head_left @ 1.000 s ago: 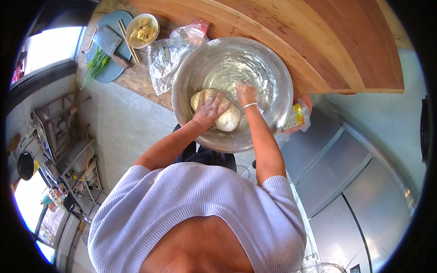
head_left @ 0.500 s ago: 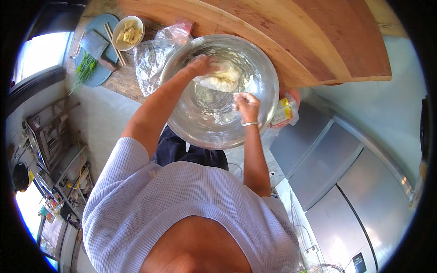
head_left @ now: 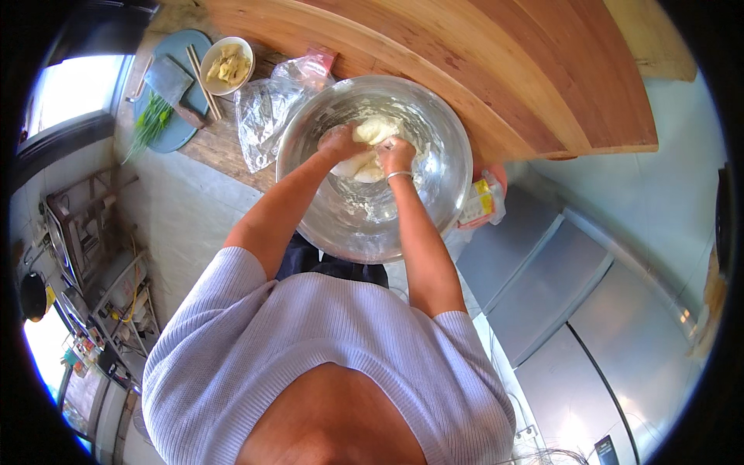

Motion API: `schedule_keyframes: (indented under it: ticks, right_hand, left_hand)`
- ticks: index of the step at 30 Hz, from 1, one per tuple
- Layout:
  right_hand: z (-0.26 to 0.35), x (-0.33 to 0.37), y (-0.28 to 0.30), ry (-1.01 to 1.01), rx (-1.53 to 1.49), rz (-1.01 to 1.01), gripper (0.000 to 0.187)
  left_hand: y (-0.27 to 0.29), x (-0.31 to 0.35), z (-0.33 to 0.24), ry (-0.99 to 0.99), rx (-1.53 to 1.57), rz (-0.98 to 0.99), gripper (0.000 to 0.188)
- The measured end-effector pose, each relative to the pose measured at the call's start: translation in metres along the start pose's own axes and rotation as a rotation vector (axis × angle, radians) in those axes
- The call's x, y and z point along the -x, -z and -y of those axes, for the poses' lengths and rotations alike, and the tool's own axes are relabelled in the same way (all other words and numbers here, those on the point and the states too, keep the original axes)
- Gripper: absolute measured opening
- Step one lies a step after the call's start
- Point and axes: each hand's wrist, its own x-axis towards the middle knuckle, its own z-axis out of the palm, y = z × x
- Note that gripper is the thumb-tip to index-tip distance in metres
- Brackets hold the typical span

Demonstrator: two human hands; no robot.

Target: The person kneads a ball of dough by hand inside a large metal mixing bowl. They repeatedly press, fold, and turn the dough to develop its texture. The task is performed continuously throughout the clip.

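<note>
Pale dough [head_left: 377, 129] lies in a wide metal bowl [head_left: 445, 167] whose inner wall is smeared with flour. My left hand [head_left: 339, 144] grips the dough from its left side, with the fingers partly hidden. My right hand [head_left: 396, 154], with a bracelet at the wrist, is closed on the dough's right side. Between the two hands the dough bulges up at the far side, and more of it shows below them.
Left of the bowl lies a crumpled clear plastic bag [head_left: 260, 116]. Beyond it are a bowl of yellowish pieces [head_left: 230, 65], chopsticks [head_left: 203, 81], and a cleaver [head_left: 169, 78] with green onions [head_left: 153, 116] on a blue board [head_left: 186, 136]. A yellow-and-white packet [head_left: 481, 203] sits at right.
My right hand has moved left and inward from the bowl's right side onto the dough. The left hand has shifted slightly down, and the dough's shape has changed.
</note>
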Motion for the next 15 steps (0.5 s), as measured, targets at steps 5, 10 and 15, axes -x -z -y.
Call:
schedule_keyframes:
  ticks: [5,10,15]
  right_hand:
    - [0.062,-0.023,0.032,-0.111,0.694,0.227,0.041]
    - [0.058,-0.027,0.031,-0.214,0.718,0.213,0.048]
    - [0.024,-0.028,0.022,-0.088,0.664,0.101,0.046]
  left_hand:
    - [-0.040,0.007,0.022,0.118,0.282,-0.094,0.083]
    - [-0.049,0.022,0.015,0.189,0.368,-0.004,0.096]
    - [-0.025,0.016,-0.001,0.002,0.016,-0.178,0.094]
